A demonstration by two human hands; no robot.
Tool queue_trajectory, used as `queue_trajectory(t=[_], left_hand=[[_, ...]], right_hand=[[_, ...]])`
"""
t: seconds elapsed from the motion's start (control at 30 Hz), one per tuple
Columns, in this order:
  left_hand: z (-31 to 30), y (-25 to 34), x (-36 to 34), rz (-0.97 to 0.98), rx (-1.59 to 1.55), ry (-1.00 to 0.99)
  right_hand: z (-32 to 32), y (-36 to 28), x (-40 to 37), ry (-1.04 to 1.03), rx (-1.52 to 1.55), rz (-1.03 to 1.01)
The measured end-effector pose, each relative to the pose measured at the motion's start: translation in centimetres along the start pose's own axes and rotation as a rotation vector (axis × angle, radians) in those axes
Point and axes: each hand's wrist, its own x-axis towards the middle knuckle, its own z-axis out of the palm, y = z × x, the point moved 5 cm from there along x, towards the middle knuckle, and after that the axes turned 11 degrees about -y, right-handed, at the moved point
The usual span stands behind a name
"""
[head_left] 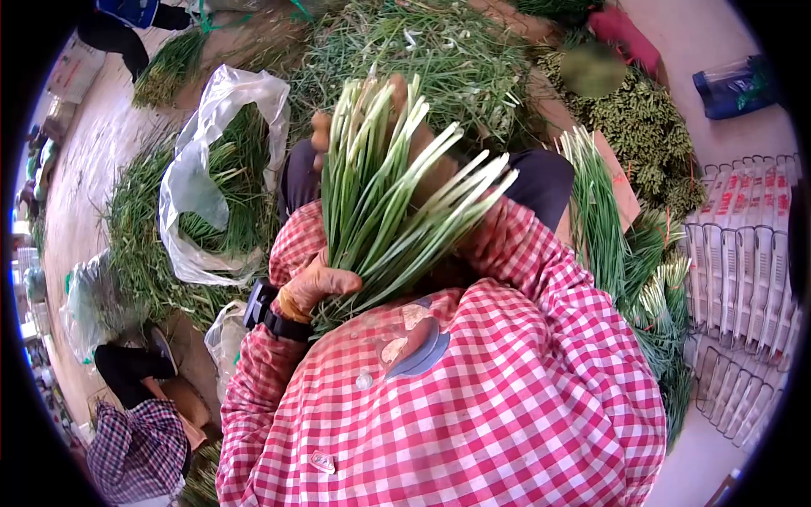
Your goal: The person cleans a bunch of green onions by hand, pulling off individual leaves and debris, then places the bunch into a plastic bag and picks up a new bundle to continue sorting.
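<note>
A bunch of chives (363,186), green with pale white ends, is held up in front of my chest, the white ends fanning up and to the right. My left hand (317,290), in a brownish glove, grips its lower green part, thumb across the front. My right hand (432,165) is behind the upper part of the bunch, partly hidden and blurred. Its brownish fingers show at the top and at the left edge of the stalks, seemingly wrapped round from behind.
A heap of loose green stalks (422,59) lies ahead. A clear plastic bag (194,194) rests on more greens at left. Bundled chives (596,211) lie on cardboard at right, near wire-handled crates (735,253). Another person (139,448) sits at lower left.
</note>
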Motion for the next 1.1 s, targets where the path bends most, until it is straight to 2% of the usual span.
queue_trajectory(t=[0.07,0.1,0.13,0.17,0.2,0.23,0.27,0.33,0.4,0.43,0.5,0.53,0.6,0.67,0.73,0.8,0.87,0.93,0.97,1.07,1.1], left_hand=[[0.2,-0.4,-0.8,-0.054,-0.063,0.014],[1.1,0.2,-1.0,-0.065,-0.023,0.043],[2.0,1.1,-1.2,-0.071,0.018,0.077],[3.4,2.3,-1.2,-0.032,-0.002,0.091],[4.0,2.9,-1.5,-0.005,-0.02,0.119],[4.3,3.3,-1.8,0.039,-0.019,0.137],[4.4,3.6,-2.0,0.084,-0.016,0.154],[4.1,3.5,-2.4,0.134,-0.039,0.171],[3.8,3.7,-3.0,0.145,0.012,0.196],[4.1,4.1,-3.0,0.164,0.022,0.199],[4.5,4.5,-3.0,0.185,0.045,0.239],[4.6,4.9,-2.9,0.199,0.055,0.258],[4.7,4.7,-2.9,0.159,0.06,0.332],[4.9,4.3,-3.0,0.06,0.039,0.418],[4.6,3.8,-3.0,0.082,0.046,0.467],[4.9,3.8,-2.9,0.124,0.043,0.503],[5.8,3.9,-2.5,0.167,0.008,0.543],[6.8,3.9,-2.5,0.161,-0.013,0.584],[6.6,3.1,-2.8,0.098,0.057,0.587],[6.8,3.2,-3.2,0.13,0.046,0.516],[5.9,3.0,-3.7,0.073,0.149,0.51]], right_hand=[[0.1,-4.3,0.7,0.038,-0.168,0.112],[1.2,-6.5,0.7,0.243,-0.458,0.038],[1.0,-9.4,1.0,0.103,-0.463,-0.11],[2.1,-11.0,1.0,0.044,-0.323,-0.148],[2.7,-13.3,0.9,0.075,-0.316,-0.153],[2.7,-15.9,0.7,-0.137,-0.424,-0.114],[5.8,-16.4,0.0,-0.56,-0.245,0.097],[5.7,-20.2,-1.5,0.136,-0.607,-0.238],[7.2,-19.3,-2.7,0.524,-1.418,0.018],[2.9,-19.3,-3.1,0.631,-1.842,0.256],[0.5,-17.3,-3.6,0.692,-2.327,0.67],[0.6,-15.6,-4.5,0.643,-2.394,0.823],[2.9,-12.5,-4.2,0.539,-1.493,0.399],[6.9,-10.0,-3.5,0.398,-1.341,0.001],[9.8,-8.2,-3.3,0.334,-1.324,-0.106],[9.6,-5.7,-3.2,0.276,-1.158,0.08],[8.6,-3.6,-3.2,0.345,-1.261,0.312],[7.9,-2.5,-2.6,0.277,-1.689,0.279],[7.4,-1.8,-1.9,0.193,-1.81,0.179],[6.5,-0.5,-3.0,0.339,-1.09,0.485],[6.9,-0.6,-3.1,0.338,-1.093,0.565]])
